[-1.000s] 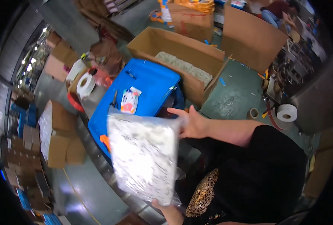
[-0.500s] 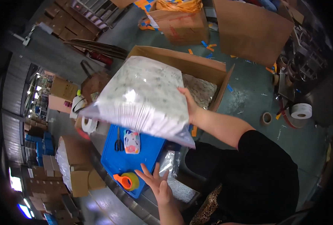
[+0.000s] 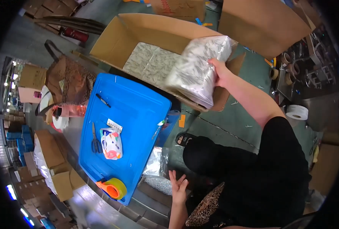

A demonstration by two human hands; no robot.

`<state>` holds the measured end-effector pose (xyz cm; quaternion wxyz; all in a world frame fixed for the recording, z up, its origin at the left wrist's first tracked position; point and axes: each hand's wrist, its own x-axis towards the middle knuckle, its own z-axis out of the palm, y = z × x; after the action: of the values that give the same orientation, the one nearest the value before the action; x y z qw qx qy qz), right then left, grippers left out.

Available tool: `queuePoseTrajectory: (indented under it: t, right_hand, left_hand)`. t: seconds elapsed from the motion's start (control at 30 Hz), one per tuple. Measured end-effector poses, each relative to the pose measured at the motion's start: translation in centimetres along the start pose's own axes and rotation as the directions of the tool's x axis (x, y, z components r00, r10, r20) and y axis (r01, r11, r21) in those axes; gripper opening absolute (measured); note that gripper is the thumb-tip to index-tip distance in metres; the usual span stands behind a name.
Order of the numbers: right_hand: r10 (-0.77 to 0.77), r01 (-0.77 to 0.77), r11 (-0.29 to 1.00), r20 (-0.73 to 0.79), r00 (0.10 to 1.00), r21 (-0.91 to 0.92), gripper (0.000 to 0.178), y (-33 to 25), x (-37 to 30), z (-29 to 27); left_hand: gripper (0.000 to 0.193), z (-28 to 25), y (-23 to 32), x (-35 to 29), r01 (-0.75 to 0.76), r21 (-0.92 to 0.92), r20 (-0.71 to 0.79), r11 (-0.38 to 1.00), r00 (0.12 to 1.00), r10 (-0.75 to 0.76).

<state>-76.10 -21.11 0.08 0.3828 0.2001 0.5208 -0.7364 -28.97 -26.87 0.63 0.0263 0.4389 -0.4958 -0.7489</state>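
Now | right hand (image 3: 219, 72) grips bagged patterned textile pack (image 3: 196, 72), moved from chest over open cardboard box (image 3: 116, 36) | left hand (image 3: 177, 187) now open, empty, fingers spread.

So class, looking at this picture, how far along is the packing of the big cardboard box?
Done: one patterned bag already lies flat inside the cardboard box. In hand: the right hand holds a second bag over the box's open side. Left: the left hand is empty, near clear bags by the blue lid. The tape dispenser lies there untouched, and the box is unsealed.
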Motion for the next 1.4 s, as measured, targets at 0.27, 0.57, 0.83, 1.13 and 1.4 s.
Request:
queuePoseTrajectory:
  t: [0.27, 0.57, 0.83, 1.13, 1.4]
  right_hand:
    - [-0.268, -0.120, 0.819, -0.559, 0.785, -0.561, 0.106, 7.1, 3.9, -2.7]
    - [-0.503, -0.382, 0.248, -0.456, 0.735, -0.890, 0.095, 5.6, -5.3, -4.0]
    - [-0.174, -0.400, 0.135, -0.419, 0.891, -0.906, 0.087, 8.5, -35.5, -13.7]
    - [-0.022, -0.173, 0.267, -0.186, 0.982, -0.948, 0.063, 2.2, -33.0, -19.3]
    - [0.128, 0.024, 0.150, 0.044, 0.991, -0.988, 0.035, -12.7, -28.0, -15.2]
  left_hand:
    - [0.077, -11.4, -3.8, -0.9, 0.028, 0.077, -0.069, 0.997, 0.997, -0.023]
    - [0.072, -16.6, -5.9, -17.4, 0.223, -0.130, -0.296, 0.966, 0.921, -0.252]
    - [0.067, -8.9, 12.1, -23.2, 0.341, 0.198, 0.067, 0.919, 0.931, -0.359]
    - [0.062, 8.2, 21.3, -14.2, 0.146, 0.594, 0.060, 0.791, 0.973, -0.224]
    - [0.047, 21.5, 26.7, -8.5, -0.150, 0.663, 0.314, 0.734, 0.945, -0.091]
